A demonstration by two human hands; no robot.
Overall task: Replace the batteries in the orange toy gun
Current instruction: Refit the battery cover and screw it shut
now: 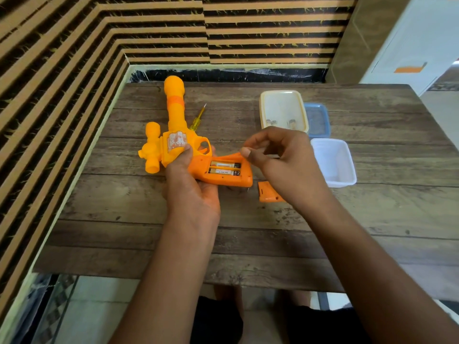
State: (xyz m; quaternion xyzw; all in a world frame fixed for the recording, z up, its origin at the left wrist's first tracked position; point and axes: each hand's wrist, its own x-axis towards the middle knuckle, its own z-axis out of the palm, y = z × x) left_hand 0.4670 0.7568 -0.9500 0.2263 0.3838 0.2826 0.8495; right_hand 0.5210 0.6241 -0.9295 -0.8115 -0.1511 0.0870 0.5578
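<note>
The orange toy gun point(173, 125) lies across the wooden table point(248, 244), barrel pointing away from me. My left hand point(191, 184) grips it at the body, thumb on its sticker. The battery compartment in the handle is uncovered and two batteries point(224, 168) lie side by side in it. My right hand point(275, 157) hovers just above the handle's end, thumb and fingers curled close together, with nothing visible between them. The orange battery cover point(268, 192) lies on the table under my right wrist. A yellow-handled screwdriver point(197, 119) lies beside the barrel.
A cream lid point(283, 110) and a blue lid point(318, 119) lie at the back right. In front of them stands an open translucent box point(334, 162). Striped walls close off the left and far sides of the table.
</note>
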